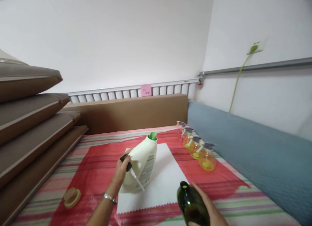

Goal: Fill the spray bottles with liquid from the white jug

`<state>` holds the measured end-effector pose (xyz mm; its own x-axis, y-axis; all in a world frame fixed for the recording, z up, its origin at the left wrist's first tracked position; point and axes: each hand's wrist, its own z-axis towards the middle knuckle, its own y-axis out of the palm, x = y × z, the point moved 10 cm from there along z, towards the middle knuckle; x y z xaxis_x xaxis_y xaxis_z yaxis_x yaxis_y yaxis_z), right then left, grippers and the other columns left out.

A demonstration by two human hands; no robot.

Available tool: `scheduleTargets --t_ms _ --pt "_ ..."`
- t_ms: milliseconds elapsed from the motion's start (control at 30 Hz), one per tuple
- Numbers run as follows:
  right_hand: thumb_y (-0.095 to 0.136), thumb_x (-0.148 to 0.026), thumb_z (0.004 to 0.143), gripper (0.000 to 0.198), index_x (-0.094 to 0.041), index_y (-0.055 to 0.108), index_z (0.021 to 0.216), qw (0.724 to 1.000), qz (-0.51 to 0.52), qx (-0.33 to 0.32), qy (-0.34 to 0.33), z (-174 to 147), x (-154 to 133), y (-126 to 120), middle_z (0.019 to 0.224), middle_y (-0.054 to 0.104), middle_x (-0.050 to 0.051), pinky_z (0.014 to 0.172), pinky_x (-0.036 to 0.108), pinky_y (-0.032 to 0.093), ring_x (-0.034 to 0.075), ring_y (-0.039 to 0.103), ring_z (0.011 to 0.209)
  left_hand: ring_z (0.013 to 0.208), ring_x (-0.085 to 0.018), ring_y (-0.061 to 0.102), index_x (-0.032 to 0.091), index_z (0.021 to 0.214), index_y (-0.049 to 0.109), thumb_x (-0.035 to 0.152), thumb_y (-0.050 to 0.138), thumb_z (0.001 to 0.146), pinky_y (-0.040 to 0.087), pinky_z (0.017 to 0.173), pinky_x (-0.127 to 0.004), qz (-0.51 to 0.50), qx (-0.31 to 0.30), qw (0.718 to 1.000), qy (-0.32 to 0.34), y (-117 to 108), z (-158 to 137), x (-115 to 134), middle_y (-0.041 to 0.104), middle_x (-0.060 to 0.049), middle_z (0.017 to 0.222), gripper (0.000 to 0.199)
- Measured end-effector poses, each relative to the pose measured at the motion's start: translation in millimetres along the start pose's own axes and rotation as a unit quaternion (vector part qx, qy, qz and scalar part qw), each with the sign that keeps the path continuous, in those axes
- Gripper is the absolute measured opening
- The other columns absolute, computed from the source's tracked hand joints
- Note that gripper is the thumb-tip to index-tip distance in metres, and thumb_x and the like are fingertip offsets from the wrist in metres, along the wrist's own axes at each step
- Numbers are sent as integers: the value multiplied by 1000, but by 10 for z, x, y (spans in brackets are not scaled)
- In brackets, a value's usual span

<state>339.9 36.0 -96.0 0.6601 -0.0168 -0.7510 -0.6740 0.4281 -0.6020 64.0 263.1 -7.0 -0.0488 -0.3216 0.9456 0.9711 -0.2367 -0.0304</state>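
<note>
Below a white wall, a striped cloth is carrying a white sheet; the pale jug is standing by its left edge, presumably so drips are landing there. From my end I am holding the black pump in my left hand, fingers pinching around it while its tube is slanting down beyond them, before the jug. My right hand is clamping the dark green bottle by the sheet's near right corner, its neck projecting past the fingers, likely so nothing is blocking it.
</note>
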Motion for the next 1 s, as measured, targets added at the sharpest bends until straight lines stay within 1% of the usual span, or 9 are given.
scheduleTargets --t_ms 67,167,300,400,467,533,600,767,1000 --pt "57 -23 59 82 -18 28 135 999 -27 20 -9 119 -103 -236 134 45 12 102 40 36 28 44 122 112 -25 52 12 102 67 44 50 75 38 97 -33 44 -32 998 21 45 18 153 67 -9 107 44" --pt "60 -24 60 83 -19 25 135 996 -84 21 -24 331 -310 -540 134 43 13 102 43 34 28 43 122 111 -25 53 13 107 65 44 48 78 38 97 -33 77 -87 993 11 73 8 242 67 -7 106 46" --pt "63 -27 64 79 -20 27 134 979 -171 9 -107 638 -720 -812 133 44 12 103 44 33 27 40 123 102 -25 58 15 122 55 45 46 81 38 96 -38 107 -146 983 -25 123 -63 131 68 -5 102 52" --pt "65 -32 64 76 -22 32 132 959 -228 4 -166 864 -989 -912 129 48 11 99 45 36 28 43 120 111 -26 53 15 122 55 44 44 82 32 102 -39 117 -153 981 -11 169 -91 98 64 -6 113 50" --pt "65 -32 65 74 -22 33 131 944 -262 -5 -200 1006 -1134 -923 124 51 11 95 43 39 28 46 115 117 -26 48 16 119 58 43 44 82 28 104 -39 127 -155 980 6 214 -97 118 61 -6 120 48" --pt "64 -30 66 73 -21 32 131 928 -291 -19 -232 1139 -1248 -897 121 52 11 92 41 41 27 49 110 117 -27 49 16 118 59 43 44 82 28 104 -40 139 -156 978 11 252 -96 134 60 -6 122 47" --pt "63 -27 66 74 -20 32 132 913 -316 -32 -257 1262 -1318 -851 122 51 12 93 41 39 27 48 109 114 -27 51 17 118 59 41 44 82 30 103 -40 152 -154 976 14 277 -89 148 61 -5 120 46" --pt "65 -22 62 76 -18 35 132 886 -365 -54 -280 1475 -1333 -732 119 51 14 93 45 37 29 49 106 112 -27 53 22 116 60 39 44 82 36 99 -39 195 -153 968 35 327 -63 167 63 -3 118 42" --pt "64 -20 62 75 -17 35 132 857 -411 -76 -301 1480 -1320 -616 117 51 14 89 40 38 28 48 104 114 -25 52 24 118 58 38 42 82 36 99 -37 239 -161 956 55 468 -66 244 60 -3 122 42"
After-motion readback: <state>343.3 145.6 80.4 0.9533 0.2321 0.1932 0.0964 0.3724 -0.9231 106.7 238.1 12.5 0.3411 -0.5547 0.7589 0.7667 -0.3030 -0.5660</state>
